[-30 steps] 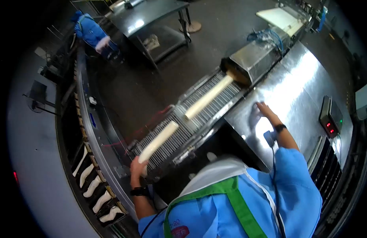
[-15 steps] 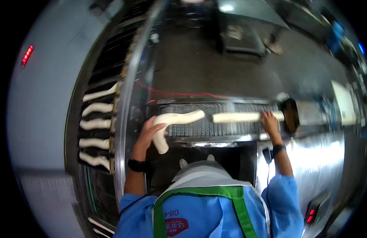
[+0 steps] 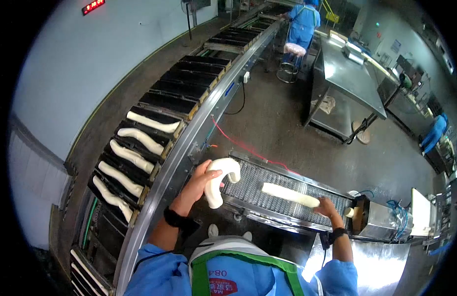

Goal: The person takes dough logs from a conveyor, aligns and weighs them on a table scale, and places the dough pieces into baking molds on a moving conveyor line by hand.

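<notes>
My left hand (image 3: 198, 183) grips a thick, pale dough roll (image 3: 216, 187) around its middle. Both ends of that roll droop, so it hangs bent like a hook at the left end of the wire-mesh conveyor (image 3: 253, 180). A second, straight dough roll (image 3: 289, 194) lies lengthwise on the mesh. At its right end, my right hand (image 3: 327, 207) has its fingers closed around the tip. Just right of this hand, the short end of more dough (image 3: 349, 212) pokes out of the metal machine outlet (image 3: 364, 217).
On my left runs a long line of black trays (image 3: 171, 101) behind a steel rail (image 3: 164, 177); several nearer trays each hold a dough strip (image 3: 139, 140). Ahead stand a steel table (image 3: 349, 74) and a stool (image 3: 287, 71). A person in blue (image 3: 302, 27) stands farther off.
My view has swung and lifted, showing more of the room. The roll in my left hand has bent further, its far end now drooping. My right hand is now at the straight roll's end, clear of the outlet.
</notes>
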{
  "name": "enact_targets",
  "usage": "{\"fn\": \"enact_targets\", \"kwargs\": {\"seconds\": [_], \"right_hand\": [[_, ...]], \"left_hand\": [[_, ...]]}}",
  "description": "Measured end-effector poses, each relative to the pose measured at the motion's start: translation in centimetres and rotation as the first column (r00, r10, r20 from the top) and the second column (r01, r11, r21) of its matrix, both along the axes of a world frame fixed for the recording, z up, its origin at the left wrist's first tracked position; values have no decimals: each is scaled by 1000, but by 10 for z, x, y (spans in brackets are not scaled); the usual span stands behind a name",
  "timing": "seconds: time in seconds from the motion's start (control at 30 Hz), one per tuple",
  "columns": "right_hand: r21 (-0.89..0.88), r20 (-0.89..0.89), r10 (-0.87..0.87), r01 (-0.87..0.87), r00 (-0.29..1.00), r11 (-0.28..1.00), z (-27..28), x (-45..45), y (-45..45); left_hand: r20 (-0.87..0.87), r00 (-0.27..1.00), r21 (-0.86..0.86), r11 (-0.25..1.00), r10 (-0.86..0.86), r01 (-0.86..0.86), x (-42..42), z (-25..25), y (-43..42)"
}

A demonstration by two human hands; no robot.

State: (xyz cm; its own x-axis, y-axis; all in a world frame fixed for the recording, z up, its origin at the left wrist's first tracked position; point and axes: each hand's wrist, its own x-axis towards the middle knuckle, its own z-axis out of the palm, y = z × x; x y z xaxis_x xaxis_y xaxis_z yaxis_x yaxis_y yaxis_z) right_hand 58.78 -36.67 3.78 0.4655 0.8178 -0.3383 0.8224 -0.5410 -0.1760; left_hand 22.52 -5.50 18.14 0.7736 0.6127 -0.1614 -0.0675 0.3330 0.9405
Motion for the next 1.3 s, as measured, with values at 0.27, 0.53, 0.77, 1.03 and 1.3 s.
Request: {"fn": "enact_targets", "kwargs": {"seconds": [0.27,0.53,0.77,1.03,1.3], "right_hand": [[260,-721,-137,449,679,855,65,-35,34],[313,-921,40,677,387,666,152,-84,53],[309,-924,62,642,377,702,178,-90,99],[506,-857,371,444,359,739,255,-121,247],[668,-744,658,168,121,725,292,-180,406]], "left_hand": [[98,988,-54,992,120,-115,-4,-9,-3],[426,844,-77,942,326,-326,-7,20,28],[546,576,-9,692,608,-722,-37,92,98],[-4,626,-202,613,779,-764,-45,-83,180],[-97,559,38,564,824,-825,-47,-86,147]]}}
